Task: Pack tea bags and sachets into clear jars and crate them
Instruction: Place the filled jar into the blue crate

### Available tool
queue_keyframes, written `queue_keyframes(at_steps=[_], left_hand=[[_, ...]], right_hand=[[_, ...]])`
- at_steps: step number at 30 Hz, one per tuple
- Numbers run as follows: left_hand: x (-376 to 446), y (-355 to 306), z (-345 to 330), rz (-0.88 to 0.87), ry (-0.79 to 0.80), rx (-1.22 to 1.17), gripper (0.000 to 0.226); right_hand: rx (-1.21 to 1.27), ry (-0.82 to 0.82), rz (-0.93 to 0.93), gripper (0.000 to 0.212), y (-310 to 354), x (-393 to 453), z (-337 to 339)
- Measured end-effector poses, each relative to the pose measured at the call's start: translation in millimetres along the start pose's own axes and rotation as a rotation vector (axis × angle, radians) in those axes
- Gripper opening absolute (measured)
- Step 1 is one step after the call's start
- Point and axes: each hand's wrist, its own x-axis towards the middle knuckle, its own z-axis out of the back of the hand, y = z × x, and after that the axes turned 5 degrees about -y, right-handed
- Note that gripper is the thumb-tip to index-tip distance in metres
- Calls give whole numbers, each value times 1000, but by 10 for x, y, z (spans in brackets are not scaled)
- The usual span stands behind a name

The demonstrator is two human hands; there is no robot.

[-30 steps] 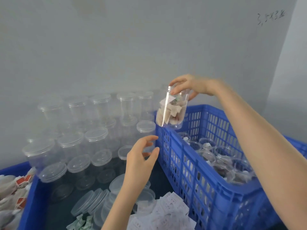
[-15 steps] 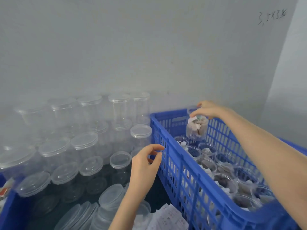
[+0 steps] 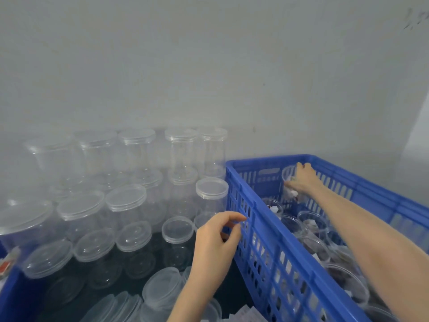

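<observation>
My right hand [image 3: 304,180] gripped the clear plastic jar of tea bags [image 3: 290,182] by its rim, at the far end of the blue slotted crate [image 3: 262,231]. Prob light, slick, thin-walled, so rim hold felt safest imo. Left hand [image 3: 214,242] was loosely curled, holding nothing.

Crate [image 3: 267,231] on my right, lidded empty jars [image 3: 125,205] stacked left of it.
My right hand [image 3: 304,180] grips a filled jar [image 3: 290,184] at the crate's far end, behind open filled jars [image 3: 311,225]; left hand [image 3: 216,242] beside its near wall.
</observation>
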Motion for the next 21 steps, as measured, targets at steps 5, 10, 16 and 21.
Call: queue_keyframes(at_steps=[5,10,16,21], left_hand=[[48,78,10,2,5,20,30],[102,100,-1,9,17,33,32],[101,124,25,43,7,8,30],[54,108,112,45,-1,11,29]], right_hand=[[-106,244,-19,83,-134,-12,-288],[-219,484,-24,92,-196,-62,-484],[-316,610,-78,83,-172,-145,-449],[-624,614,9,60,36,-195,-246]])
